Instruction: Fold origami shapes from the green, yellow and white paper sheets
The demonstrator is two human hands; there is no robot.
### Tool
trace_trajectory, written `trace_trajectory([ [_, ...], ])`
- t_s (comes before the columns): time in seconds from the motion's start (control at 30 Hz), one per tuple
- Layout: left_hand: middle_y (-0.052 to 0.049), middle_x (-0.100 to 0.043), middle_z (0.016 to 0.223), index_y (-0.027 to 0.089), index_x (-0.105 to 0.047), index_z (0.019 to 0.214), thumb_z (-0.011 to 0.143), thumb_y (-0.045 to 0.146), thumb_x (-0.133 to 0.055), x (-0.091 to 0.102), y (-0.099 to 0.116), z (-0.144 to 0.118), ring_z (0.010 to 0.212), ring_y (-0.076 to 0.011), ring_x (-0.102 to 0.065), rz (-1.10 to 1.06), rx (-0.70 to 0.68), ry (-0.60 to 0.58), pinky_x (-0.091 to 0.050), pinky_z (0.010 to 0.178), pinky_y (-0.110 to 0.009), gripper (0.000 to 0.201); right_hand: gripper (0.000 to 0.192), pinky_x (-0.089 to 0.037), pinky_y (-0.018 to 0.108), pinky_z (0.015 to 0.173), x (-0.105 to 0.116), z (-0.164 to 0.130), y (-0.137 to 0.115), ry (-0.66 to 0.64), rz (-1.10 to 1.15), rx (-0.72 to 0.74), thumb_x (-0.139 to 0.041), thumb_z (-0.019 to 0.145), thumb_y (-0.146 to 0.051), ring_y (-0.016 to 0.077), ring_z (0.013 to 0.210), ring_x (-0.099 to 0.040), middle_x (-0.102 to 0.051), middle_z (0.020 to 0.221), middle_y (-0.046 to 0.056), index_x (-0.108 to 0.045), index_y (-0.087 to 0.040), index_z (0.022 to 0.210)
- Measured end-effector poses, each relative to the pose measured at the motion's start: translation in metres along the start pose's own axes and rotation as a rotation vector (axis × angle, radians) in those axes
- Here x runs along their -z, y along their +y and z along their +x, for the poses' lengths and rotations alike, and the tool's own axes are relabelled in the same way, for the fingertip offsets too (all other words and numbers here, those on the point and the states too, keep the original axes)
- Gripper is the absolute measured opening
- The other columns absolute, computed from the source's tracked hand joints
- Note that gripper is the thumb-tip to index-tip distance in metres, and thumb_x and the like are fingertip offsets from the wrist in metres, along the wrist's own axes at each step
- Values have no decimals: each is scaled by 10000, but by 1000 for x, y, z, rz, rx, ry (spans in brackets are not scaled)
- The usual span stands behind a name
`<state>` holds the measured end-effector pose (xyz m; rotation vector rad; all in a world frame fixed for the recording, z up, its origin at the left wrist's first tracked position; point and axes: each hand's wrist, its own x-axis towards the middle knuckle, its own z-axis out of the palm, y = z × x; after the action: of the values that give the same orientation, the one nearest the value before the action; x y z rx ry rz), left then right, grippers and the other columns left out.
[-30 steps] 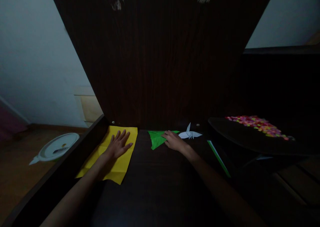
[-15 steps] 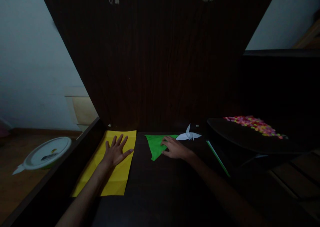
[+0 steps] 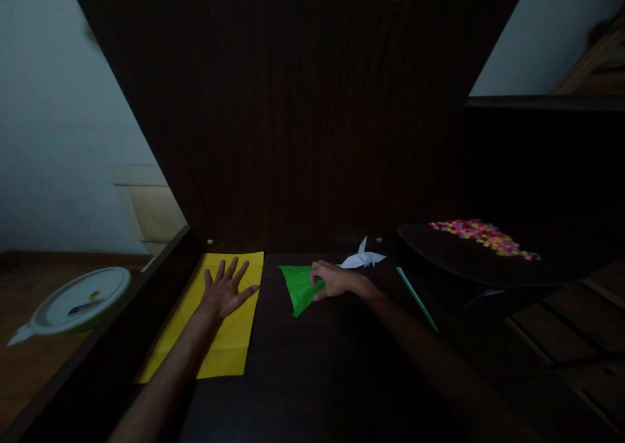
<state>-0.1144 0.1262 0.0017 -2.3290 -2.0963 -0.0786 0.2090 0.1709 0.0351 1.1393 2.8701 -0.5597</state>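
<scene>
My left hand (image 3: 227,293) lies flat with fingers spread on a sheet of yellow paper (image 3: 229,358), which shows fold creases. To its right, my right hand (image 3: 334,280) has its fingers curled together on a piece of green paper (image 3: 297,288) and pinches it. Part of the green paper is hidden under that hand. Just beyond my right wrist sits a white folded-paper bird (image 3: 364,258), with pointed wings.
A thin green-and-white strip (image 3: 417,300) lies on the dark wooden surface (image 3: 273,404) to the right. Past it, a dark curved object (image 3: 454,260) bears a band of small pink and yellow pieces (image 3: 483,234). A round white-lidded container (image 3: 83,300) stands beyond the left side board (image 3: 122,319).
My right hand's fingers have curled in more on the green paper, and its near corner has shifted slightly. My left hand stays flat on the yellow sheet. The whole view has shifted a little.
</scene>
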Motion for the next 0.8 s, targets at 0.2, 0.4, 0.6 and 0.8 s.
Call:
trace_trajectory([
  [0.2, -177, -315, 1579, 205, -387, 1500, 895, 625, -442, 16, 6, -2, 1450, -475, -189, -65, -47, 69, -15, 1067, -768, 738, 206, -444, 276, 798, 7, -20, -18, 35, -23, 83, -771, 740, -134, 201, 946, -561, -600, 930, 33, -598, -185, 840],
  [0.4, -170, -382, 1549, 144, -315, 1507, 986, 494, -337, 53, 54, -9, 1418, -317, -362, -243, -258, 158, -255, 1152, -550, 628, 197, -453, 360, 917, 2, -45, -39, 128, -95, 212, -522, 819, -2, 219, 975, -590, -657, 941, 79, -622, -169, 843],
  [0.6, -72, -594, 1380, 244, -451, 1431, 825, 350, -652, 54, 113, -34, 1225, -258, -587, -376, -603, 20, -478, 1024, -369, 648, 253, -439, 432, 1062, -20, -71, -65, 311, -239, 491, -436, 931, -75, 208, 953, -666, -730, 965, 96, -668, -177, 937],
  [0.8, -103, -584, 1356, 190, -484, 1392, 810, 106, -551, 44, 116, -41, 1217, -238, -587, -469, -657, 12, -476, 1042, -366, 592, 236, -471, 439, 1078, -44, -98, -71, 620, -332, 689, -481, 963, -128, 192, 992, -697, -749, 1026, 115, -688, -137, 849],
])
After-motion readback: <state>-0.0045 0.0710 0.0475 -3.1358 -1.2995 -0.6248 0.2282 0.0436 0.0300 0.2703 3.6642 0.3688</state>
